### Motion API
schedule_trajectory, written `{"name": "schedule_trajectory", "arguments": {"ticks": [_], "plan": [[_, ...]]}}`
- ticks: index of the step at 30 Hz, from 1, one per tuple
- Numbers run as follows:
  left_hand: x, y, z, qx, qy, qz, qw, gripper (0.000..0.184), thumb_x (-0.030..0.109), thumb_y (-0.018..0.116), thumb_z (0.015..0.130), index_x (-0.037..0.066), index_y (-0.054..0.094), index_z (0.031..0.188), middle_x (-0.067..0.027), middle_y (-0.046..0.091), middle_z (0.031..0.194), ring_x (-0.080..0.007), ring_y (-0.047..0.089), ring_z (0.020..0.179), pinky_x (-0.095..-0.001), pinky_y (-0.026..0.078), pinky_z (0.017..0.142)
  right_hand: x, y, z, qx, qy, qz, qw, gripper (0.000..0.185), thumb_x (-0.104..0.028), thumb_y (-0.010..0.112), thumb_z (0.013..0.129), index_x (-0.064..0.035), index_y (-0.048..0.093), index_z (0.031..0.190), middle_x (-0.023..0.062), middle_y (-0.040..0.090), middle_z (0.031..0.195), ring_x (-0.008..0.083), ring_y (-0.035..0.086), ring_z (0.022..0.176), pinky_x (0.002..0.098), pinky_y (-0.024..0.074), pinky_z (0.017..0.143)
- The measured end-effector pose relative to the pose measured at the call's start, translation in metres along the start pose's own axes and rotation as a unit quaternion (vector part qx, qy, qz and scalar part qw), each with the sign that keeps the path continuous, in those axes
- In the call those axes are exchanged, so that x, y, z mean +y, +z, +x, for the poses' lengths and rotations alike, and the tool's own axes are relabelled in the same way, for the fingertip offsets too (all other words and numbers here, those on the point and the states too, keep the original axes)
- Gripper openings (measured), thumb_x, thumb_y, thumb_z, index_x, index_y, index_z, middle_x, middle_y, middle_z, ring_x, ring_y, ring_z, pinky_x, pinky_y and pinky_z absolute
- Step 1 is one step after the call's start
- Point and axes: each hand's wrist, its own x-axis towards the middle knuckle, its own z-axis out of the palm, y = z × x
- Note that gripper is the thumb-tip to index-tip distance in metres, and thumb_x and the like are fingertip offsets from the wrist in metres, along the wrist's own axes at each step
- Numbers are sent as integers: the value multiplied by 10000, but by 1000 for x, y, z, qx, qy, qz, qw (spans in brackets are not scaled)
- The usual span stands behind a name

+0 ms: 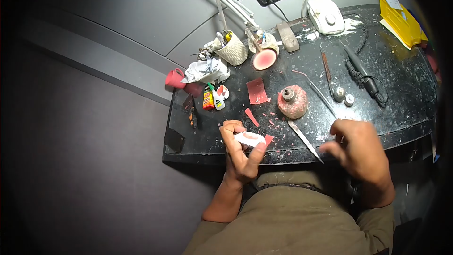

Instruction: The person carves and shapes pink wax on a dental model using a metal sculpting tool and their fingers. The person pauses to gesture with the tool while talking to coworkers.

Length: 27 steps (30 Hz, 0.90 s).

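My left hand (238, 148), at the front edge of the bench, is closed around a white plaster dental model (250, 138) with pink wax on it. My right hand (361, 148) is over the bench edge, slightly blurred. Its thumb stands apart from the curled fingers, and nothing shows between them. Just beyond it lies a thin metal wax tool (321, 92). Between the hands, a knife with a pale blade (306, 141) points toward me. A wax-spattered spirit burner (293, 103) stands behind the knife. Pink wax sheet (257, 90) and a wax strip (252, 117) lie nearby.
Several tools stand in a textured cup (233, 49) at the back. A corded handpiece (361, 68) and white control unit (326, 15) are on the right. A red mug (175, 79) and pliers (191, 111) sit left. Wax crumbs litter the black bench (212, 134).
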Motion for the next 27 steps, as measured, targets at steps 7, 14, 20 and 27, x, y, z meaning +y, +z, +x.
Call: {"name": "schedule_trajectory", "arguments": {"ticks": [7,14,20,27], "plan": [[9,0,2,12,137,230,963,535,90,820,840,39,378,1137,-122,393,1077,-167,450,897,-308,438,810,1,31,-4,-86,-40,-58,994,87,-5,652,800,27,600,863,212,651,837,432,651,799,502,523,717],[17,2,3,28,189,246,950,575,92,874,798,43,397,1115,-114,412,1059,-152,461,870,-281,466,758,-1,28,-3,-66,-31,-112,991,106,28,619,779,24,603,884,207,621,874,411,631,852,497,511,738],[25,2,3,33,183,218,958,581,82,883,787,48,397,1103,-112,416,1053,-151,468,872,-265,469,749,0,18,5,24,-23,-15,999,159,124,589,797,22,566,917,168,605,853,339,645,806,426,510,700],[37,11,6,34,194,295,935,599,-18,876,737,51,399,1095,-118,420,1034,-148,464,858,-261,459,741,-20,30,6,92,1,457,885,109,54,645,950,19,574,1025,46,639,916,110,658,858,253,539,783]]}}
